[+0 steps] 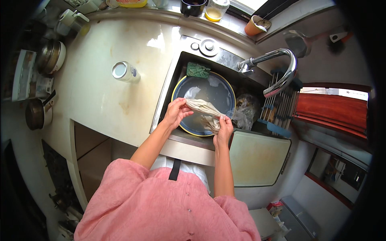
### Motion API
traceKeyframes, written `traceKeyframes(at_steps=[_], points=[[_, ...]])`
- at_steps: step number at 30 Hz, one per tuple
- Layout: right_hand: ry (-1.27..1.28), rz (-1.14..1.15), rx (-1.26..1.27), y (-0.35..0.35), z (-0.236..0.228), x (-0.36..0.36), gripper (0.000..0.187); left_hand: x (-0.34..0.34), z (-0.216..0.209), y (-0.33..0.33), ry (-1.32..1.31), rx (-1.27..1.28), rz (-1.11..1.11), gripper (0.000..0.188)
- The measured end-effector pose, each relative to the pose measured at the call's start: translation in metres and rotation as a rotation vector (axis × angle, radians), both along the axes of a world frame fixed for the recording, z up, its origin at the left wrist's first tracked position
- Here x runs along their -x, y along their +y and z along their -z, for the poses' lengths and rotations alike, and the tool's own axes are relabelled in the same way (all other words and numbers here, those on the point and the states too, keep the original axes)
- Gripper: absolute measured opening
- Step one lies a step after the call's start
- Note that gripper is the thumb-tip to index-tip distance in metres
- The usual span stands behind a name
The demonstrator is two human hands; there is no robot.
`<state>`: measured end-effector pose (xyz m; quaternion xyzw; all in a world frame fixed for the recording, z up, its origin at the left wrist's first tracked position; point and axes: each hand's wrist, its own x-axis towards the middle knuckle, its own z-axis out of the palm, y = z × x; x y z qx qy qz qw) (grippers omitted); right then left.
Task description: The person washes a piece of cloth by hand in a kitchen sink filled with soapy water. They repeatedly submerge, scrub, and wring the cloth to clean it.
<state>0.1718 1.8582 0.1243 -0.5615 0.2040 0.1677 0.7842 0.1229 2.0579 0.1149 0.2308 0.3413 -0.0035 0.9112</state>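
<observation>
A wet cream-coloured cloth (203, 107) is stretched between my two hands, with a loose bunch of it hanging down by the right one. My left hand (175, 112) pinches one end, and my right hand (224, 128) grips the other. Below the cloth, a wide round basin (181, 86) with a blue and yellow rim sits in the sink and holds cloudy water. A green scouring pad (198, 70) lies at the basin's far edge.
A curved chrome faucet (286, 56) rises at the sink's far right. Beside the basin sits a clear plastic bag (246, 108), near a metal rack (273, 105). A white-lidded jar (126, 72) stands on the left counter. At the right front is a cutting board (259, 158).
</observation>
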Motion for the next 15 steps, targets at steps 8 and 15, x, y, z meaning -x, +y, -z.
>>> traceKeyframes(at_steps=[8,15], points=[[-0.069,-0.028,-0.145,0.008,-0.012,-0.006,0.010,0.001,0.005,-0.006,0.152,0.215,0.082,0.029],[-0.082,-0.089,-0.177,0.010,-0.024,-0.009,0.010,-0.004,0.006,-0.019,0.238,-0.119,0.475,0.028]])
